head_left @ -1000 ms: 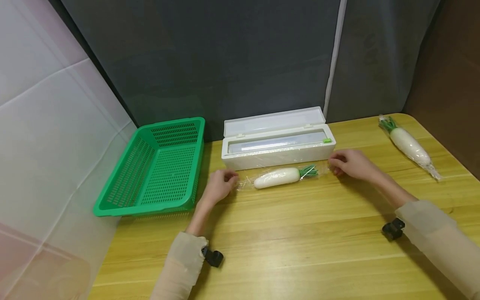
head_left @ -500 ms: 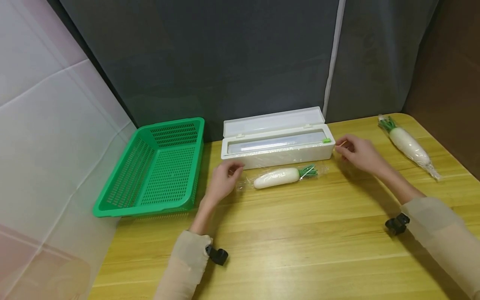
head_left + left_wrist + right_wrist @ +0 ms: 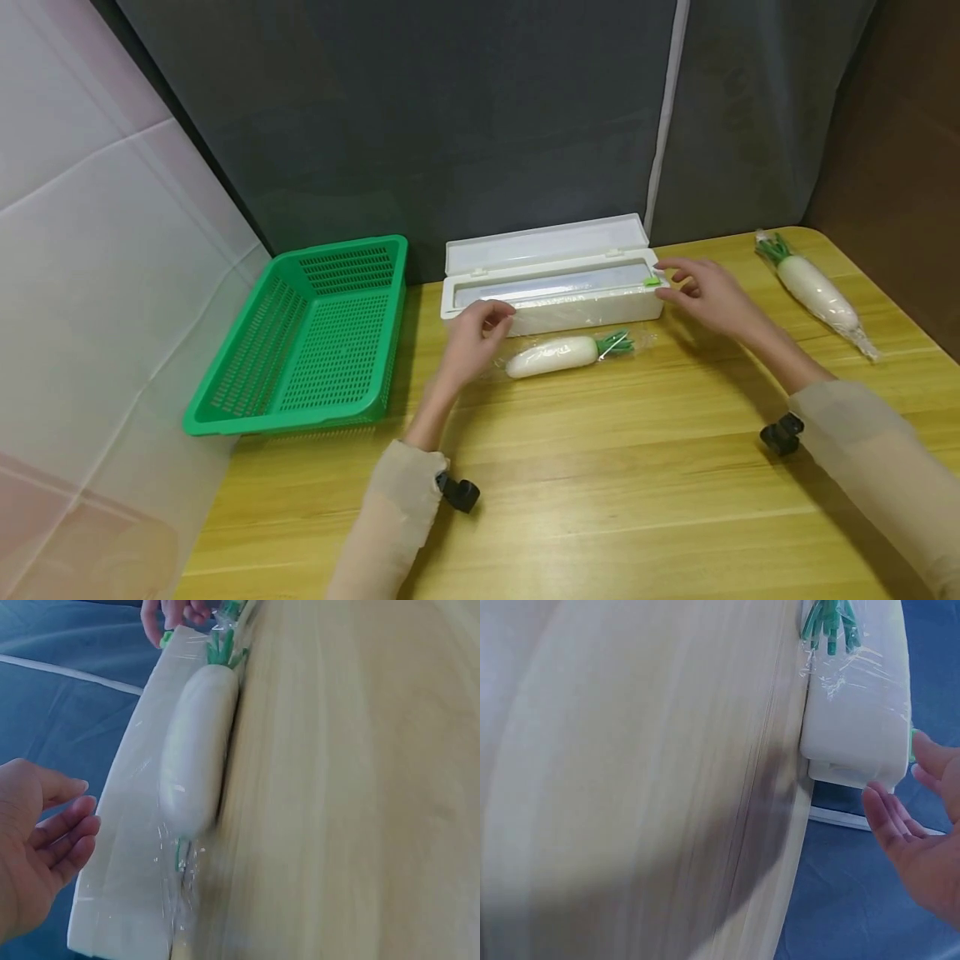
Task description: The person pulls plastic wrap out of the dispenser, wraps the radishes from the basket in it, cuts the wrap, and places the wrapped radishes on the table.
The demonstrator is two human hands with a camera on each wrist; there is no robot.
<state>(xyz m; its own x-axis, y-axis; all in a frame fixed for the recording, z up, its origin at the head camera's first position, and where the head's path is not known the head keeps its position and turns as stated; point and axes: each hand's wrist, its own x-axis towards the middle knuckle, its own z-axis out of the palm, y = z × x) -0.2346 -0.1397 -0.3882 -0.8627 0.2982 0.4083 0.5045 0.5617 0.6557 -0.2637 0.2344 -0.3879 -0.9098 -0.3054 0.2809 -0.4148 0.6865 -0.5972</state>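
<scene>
A white cling film cutter box (image 3: 585,315) lies across the back of the table, its lid (image 3: 547,243) raised. Film stretches over its front and down around a white radish (image 3: 551,358) with green leaf stubs, lying just before the box. My left hand (image 3: 474,337) hovers by the box's front left part, fingers loosely bent with nothing between them. At the box's right end is my right hand (image 3: 705,293), its thumb and fingers spread around the corner with the green slider (image 3: 651,282). In the right wrist view the thumb is right at the slider (image 3: 913,745).
To the left stands a green perforated basket (image 3: 288,423), with nothing in it. A second radish (image 3: 817,292), wrapped in film, lies at the table's right edge. A dark cloth wall (image 3: 450,125) rises behind the table.
My left hand has moved right and up from the film's left end to the box front. My right hand has left the film's right end and moved up to the box's slider corner.
</scene>
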